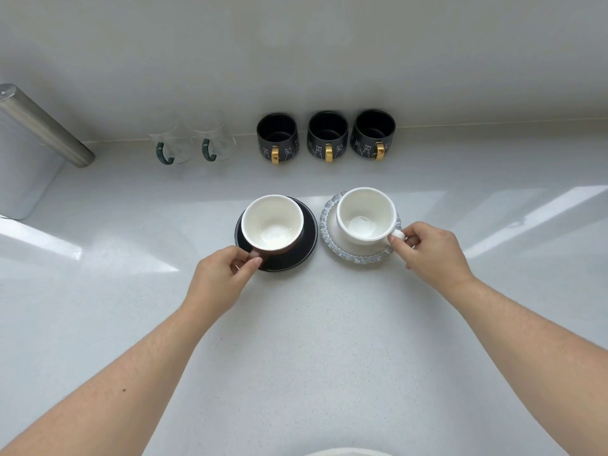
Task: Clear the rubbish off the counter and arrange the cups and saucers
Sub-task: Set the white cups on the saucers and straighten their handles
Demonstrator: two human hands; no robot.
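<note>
A brown cup with a white inside (272, 222) sits on a black saucer (304, 245) at the counter's middle. My left hand (223, 274) pinches its handle from the lower left. Right beside it a white cup (365, 216) rests on a pale blue frilled saucer (358, 255). My right hand (427, 248) grips that cup's handle on its right side. Both cups are upright and empty. Along the back wall stand three black mugs with gold handles (327, 135) and two clear glass mugs with green handles (192, 139).
A white bin with a slanted metal bar (42, 126) stands at the far left against the wall. The white counter (296, 340) stretches wide in front of the saucers and to both sides. No rubbish shows on it.
</note>
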